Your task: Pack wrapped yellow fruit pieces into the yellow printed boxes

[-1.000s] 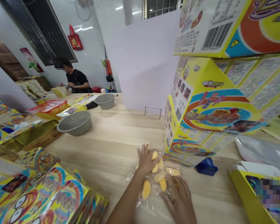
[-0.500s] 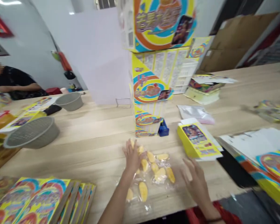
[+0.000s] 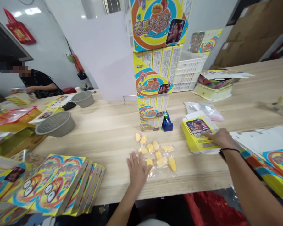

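Note:
My left hand [image 3: 138,168] lies flat on the table with its fingers spread. It touches the near left edge of a loose group of clear-wrapped yellow candies [image 3: 162,162]. To the right, my right hand [image 3: 219,138] reaches over a yellow printed carton [image 3: 194,141] with white flaps. Its fingers are together on the top face, at the right side; the thumb's grip is hard to see. Behind the candies stands a tall stack of printed display boxes [image 3: 153,84], with a blue tape dispenser [image 3: 167,123] beside its base.
Flat printed cartons [image 3: 58,185] lie at the left front, more flattened cartons [image 3: 278,157] at the right. Grey baskets [image 3: 55,124] stand to the left. A silvery bag [image 3: 202,110] and a white crate [image 3: 190,70] are further back. Another person [image 3: 41,83] sits at the far left.
My right hand has moved right and forward onto the yellow carton. My left hand has drawn back toward me, and the near candies are now closer to the group. The view has shifted.

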A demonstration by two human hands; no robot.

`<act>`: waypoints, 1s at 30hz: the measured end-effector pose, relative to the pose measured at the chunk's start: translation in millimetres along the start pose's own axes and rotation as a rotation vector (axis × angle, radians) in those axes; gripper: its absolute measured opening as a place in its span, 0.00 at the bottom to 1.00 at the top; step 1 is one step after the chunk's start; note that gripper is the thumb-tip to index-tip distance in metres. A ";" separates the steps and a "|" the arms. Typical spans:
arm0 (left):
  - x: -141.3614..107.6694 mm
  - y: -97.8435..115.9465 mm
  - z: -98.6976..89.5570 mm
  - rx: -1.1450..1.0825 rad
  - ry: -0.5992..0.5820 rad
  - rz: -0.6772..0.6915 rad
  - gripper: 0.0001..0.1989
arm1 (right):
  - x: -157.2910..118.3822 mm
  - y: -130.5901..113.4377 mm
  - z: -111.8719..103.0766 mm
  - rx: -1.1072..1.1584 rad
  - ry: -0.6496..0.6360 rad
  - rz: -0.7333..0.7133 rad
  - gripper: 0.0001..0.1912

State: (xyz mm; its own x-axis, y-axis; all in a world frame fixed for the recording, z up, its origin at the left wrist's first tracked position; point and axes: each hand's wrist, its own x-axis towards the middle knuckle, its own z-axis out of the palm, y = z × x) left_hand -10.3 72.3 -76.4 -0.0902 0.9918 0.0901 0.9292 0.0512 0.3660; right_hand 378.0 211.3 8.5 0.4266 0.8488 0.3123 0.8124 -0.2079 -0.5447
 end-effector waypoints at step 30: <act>-50.3 88.3 -149.0 -1.041 -0.145 -0.083 0.20 | -250.4 -143.1 -43.7 0.256 -0.135 -0.796 0.21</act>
State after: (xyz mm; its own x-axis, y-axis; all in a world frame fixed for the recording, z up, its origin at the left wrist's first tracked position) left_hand 22.9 9.5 89.4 -0.0320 0.9978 -0.0580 0.1500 0.0622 0.9867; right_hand 172.3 7.2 42.2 -0.2993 0.7497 0.5902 0.7284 0.5791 -0.3662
